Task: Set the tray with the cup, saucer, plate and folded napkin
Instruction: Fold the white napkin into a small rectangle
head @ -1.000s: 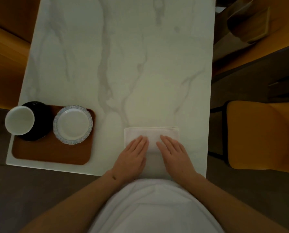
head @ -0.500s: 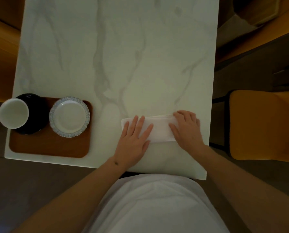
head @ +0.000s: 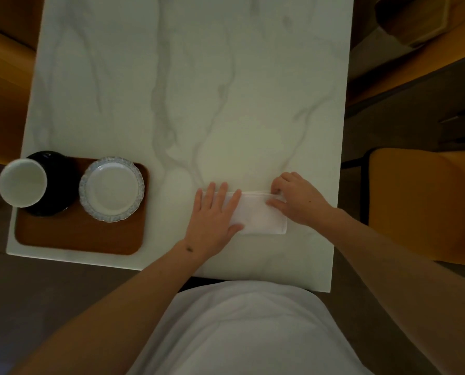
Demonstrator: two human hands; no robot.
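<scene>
A white napkin point(head: 261, 215), folded into a narrow strip, lies on the marble table near its front edge. My left hand point(head: 215, 215) lies flat on the strip's left half, fingers spread. My right hand point(head: 296, 198) pinches the strip's right end between thumb and fingers. At the front left a brown wooden tray point(head: 85, 236) holds a white cup point(head: 23, 182) on a black saucer point(head: 55, 185), and beside them a small white plate point(head: 112, 188) with a blue patterned rim.
The white marble table point(head: 198, 90) stretches away from me. A yellow chair point(head: 426, 204) stands close to its right edge. Wooden furniture lies beyond the table on both sides. My white shirt fills the bottom of the view.
The napkin has gone from a squarish shape to a narrow strip. My right hand moved from its middle to its right end and now pinches it. My left hand stays pressed flat.
</scene>
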